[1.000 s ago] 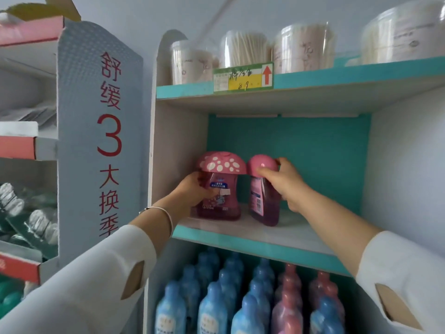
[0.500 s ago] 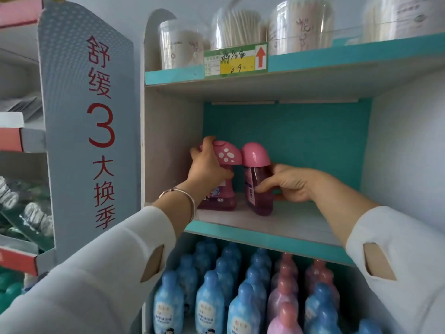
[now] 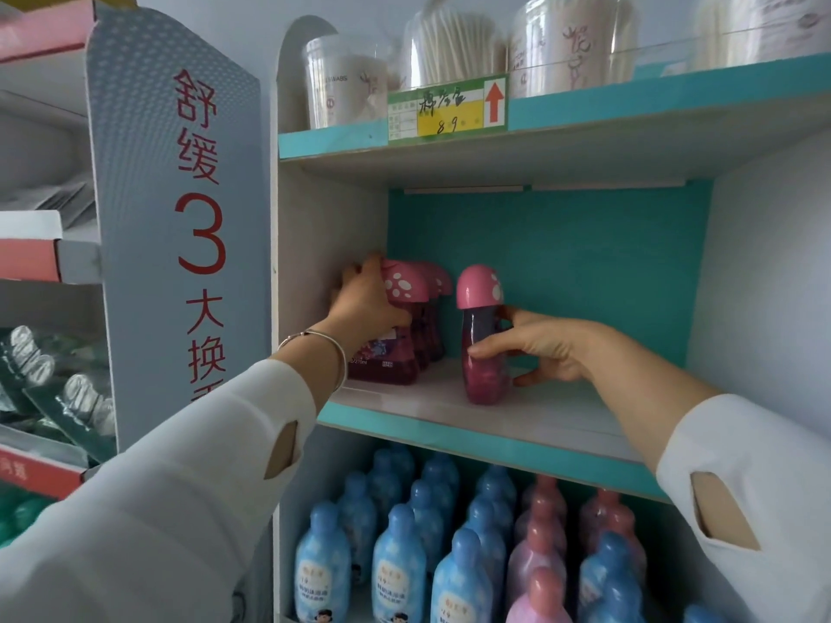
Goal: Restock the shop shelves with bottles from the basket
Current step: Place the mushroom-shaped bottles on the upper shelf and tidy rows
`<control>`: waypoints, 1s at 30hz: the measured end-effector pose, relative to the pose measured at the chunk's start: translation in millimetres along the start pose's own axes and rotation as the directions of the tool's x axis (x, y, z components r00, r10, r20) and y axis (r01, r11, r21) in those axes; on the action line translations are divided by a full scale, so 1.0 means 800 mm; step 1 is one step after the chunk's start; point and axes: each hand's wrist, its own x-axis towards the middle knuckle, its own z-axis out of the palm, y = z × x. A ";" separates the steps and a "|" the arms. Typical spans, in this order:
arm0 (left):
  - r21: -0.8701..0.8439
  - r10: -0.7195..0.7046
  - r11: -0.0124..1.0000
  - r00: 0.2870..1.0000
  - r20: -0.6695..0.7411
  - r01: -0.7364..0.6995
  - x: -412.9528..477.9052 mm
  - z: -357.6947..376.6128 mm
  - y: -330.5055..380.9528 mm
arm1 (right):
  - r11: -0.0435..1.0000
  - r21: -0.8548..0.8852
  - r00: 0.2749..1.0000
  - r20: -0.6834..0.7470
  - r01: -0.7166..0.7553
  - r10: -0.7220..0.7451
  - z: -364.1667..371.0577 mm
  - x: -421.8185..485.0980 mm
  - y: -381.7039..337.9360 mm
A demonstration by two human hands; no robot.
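Pink mushroom-capped bottles stand on the middle shelf [image 3: 517,420]. My left hand [image 3: 366,303] grips the front bottle [image 3: 395,326] of a row against the left wall, fingers over its spotted cap; more such bottles stand behind it [image 3: 434,308]. A separate bottle [image 3: 481,339] stands upright a little to the right, and my right hand [image 3: 544,348] holds its purple body, thumb in front and fingers behind. The basket is not in view.
The shelf above holds tubs of cotton swabs [image 3: 346,83] behind a price tag [image 3: 447,107]. Below stand several blue [image 3: 398,568] and pink bottles [image 3: 537,555]. A grey cardboard display [image 3: 180,209] with red lettering stands at left. The middle shelf's right side is bare board.
The left bottle has been pushed back against the left wall into a row. The right bottle has shifted rightward, so a gap has opened between the two.
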 end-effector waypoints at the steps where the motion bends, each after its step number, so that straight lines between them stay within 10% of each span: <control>1: 0.005 -0.006 1.000 1.000 0.009 0.006 0.001 -0.002 -0.001 | 1.000 -0.017 1.000 0.002 0.001 -0.001 0.000 -0.001 0.000; 10: 0.158 0.045 0.987 0.992 -0.121 -0.025 -0.029 -0.004 -0.002 | 0.998 -0.045 0.999 -0.028 0.031 -0.033 0.006 -0.008 0.005; 18: -0.062 0.194 0.976 0.963 -0.186 -0.209 -0.068 -0.026 0.000 | 0.993 -0.078 0.996 -0.019 0.086 -0.087 0.044 -0.022 -0.029; 30: -0.036 0.221 0.972 0.957 -0.189 -0.232 -0.091 -0.038 -0.050 | 0.898 -0.427 0.935 -0.263 0.111 -0.240 0.151 0.017 -0.075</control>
